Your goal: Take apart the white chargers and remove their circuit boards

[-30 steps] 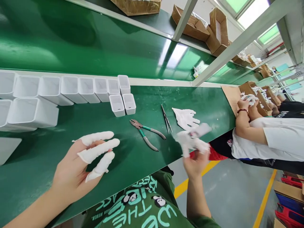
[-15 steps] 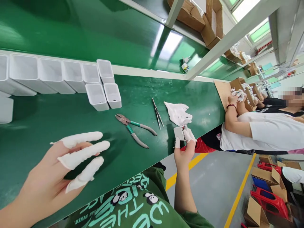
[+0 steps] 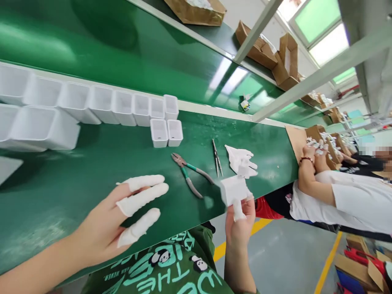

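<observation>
Over your green counter [image 3: 101, 161], your left hand [image 3: 104, 228] has its fingers apart (white covers on them). Your right hand [image 3: 240, 228] is by the near edge; a white glove [image 3: 236, 156] lies beyond it. Splayed pliers [image 3: 183, 163] lie between your hands. Your right fingers clamp a white piece [image 3: 232, 190]. Tweezers [image 3: 217, 157] lie between pliers and glove.

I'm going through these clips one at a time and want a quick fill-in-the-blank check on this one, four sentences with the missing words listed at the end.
1. The right hand holds a part coloured ____.
2. On the left hand, ____ white finger covers are visible.
3. Between the pliers and the glove lie the ____.
4. The worktop under these tools is ____.

Missing words: white; three; tweezers; green.
</observation>
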{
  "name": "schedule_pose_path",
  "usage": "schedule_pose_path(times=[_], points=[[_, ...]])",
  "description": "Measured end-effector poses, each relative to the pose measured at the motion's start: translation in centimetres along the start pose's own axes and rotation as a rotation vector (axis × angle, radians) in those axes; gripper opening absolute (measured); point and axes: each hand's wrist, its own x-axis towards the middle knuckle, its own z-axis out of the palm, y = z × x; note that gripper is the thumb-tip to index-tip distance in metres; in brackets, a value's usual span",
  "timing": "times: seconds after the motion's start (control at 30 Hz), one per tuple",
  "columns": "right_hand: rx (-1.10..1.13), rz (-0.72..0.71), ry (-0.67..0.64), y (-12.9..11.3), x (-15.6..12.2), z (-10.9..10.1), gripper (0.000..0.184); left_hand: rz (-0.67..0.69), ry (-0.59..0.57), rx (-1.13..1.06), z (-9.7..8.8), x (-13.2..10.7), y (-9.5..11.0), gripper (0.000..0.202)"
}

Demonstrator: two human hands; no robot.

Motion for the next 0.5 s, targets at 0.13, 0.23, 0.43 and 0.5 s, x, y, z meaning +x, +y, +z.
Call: schedule_pose_path(times=[0.13, 0.23, 0.43, 0.5], points=[[0.727, 0.752, -0.636, -6.1, -2.2, 4.3, 0.046, 0.278, 0.011, -0.102, -0.2, 0.3, 0.2, 0.068], [0.907, 1.006, -0.784, -8.6, -2.3, 7.0, 0.044, 0.343, -0.006, -0.164, -0.5, 0.7, -0.2, 0.069], [0.996, 1.103, -0.781, -10.1, -1.5, 8.7, 0.044, 0.301, 0.066, -0.171, -0.6, 0.8, -0.8, 0.069], [1.009, 1.133, -0.765, -10.4, -1.4, 8.7, 0.043, 0.329, 0.08, -0.168, -0.5, 0.7, -0.9, 0.068]])
